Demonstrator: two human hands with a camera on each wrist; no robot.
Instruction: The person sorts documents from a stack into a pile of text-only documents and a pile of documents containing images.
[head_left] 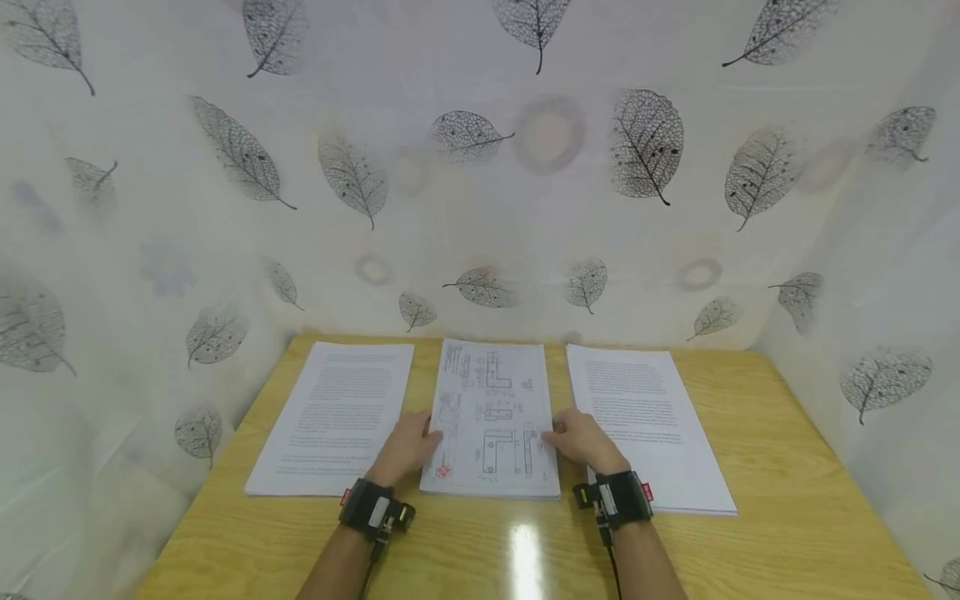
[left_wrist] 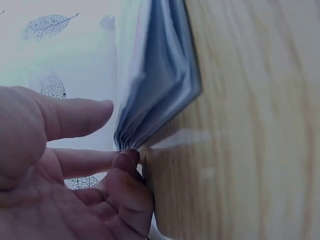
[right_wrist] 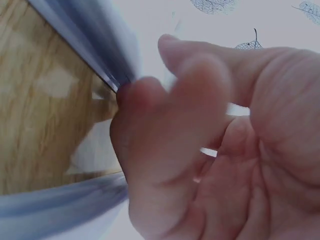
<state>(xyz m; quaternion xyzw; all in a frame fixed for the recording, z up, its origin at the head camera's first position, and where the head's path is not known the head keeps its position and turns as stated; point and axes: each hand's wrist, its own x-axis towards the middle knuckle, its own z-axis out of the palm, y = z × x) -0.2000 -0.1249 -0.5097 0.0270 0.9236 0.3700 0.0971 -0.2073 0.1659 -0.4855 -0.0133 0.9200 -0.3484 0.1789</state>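
Note:
A stack of paper with a printed technical drawing (head_left: 517, 417) on top lies in the middle of the table, a red mark near its lower left corner. My left hand (head_left: 411, 446) holds its left edge, the thumb over the top sheet. In the left wrist view, the curled fingertips (left_wrist: 131, 157) meet the edge of the sheets, which fan apart slightly toward the near corner. On the opposite edge, my right hand (head_left: 585, 440) holds the stack the same way. The right wrist view shows bent fingers (right_wrist: 150, 95) against the paper's edge.
Stacks of printed text pages lie on both sides, one left stack (head_left: 341, 408) and one right stack (head_left: 637, 400), the latter partly under my right hand and wrist. The wooden table (head_left: 480, 550) meets a leaf-patterned curtain (head_left: 480, 217) at its back. Each wrist wears a cabled camera.

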